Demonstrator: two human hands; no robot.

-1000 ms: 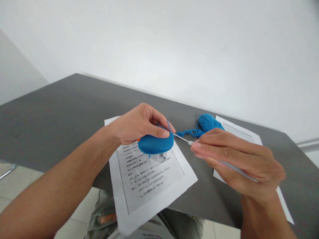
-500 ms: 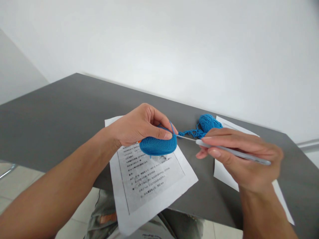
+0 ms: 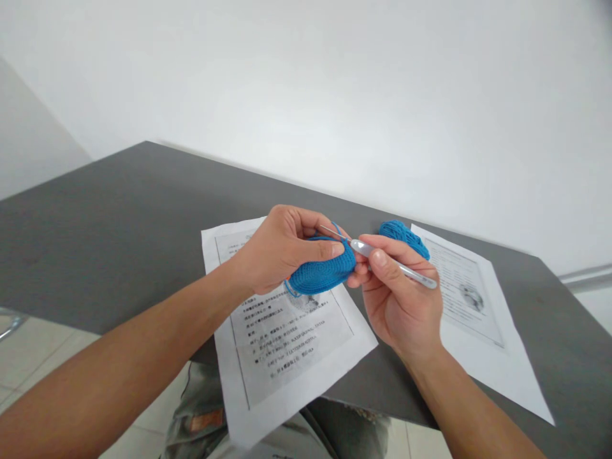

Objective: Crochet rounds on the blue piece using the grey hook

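Note:
My left hand (image 3: 287, 250) is closed around a blue crocheted round piece (image 3: 321, 275), thumb pressed on its top edge. My right hand (image 3: 400, 299) pinches a slim grey crochet hook (image 3: 394, 264), whose metal tip reaches into the upper edge of the piece beside my left fingers. A strand of blue yarn loops over my left fingers. A small ball of blue yarn (image 3: 404, 234) lies on the grey table (image 3: 119, 217) just behind my right hand.
A printed sheet (image 3: 282, 344) lies under my hands and hangs over the table's near edge. A second printed sheet (image 3: 471, 306) lies to the right. A white wall rises behind the table. My lap and a tiled floor show below.
My right hand has turned and moved left, bringing the hook up against the crocheted piece. My left hand has shifted slightly right. The second sheet is now uncovered.

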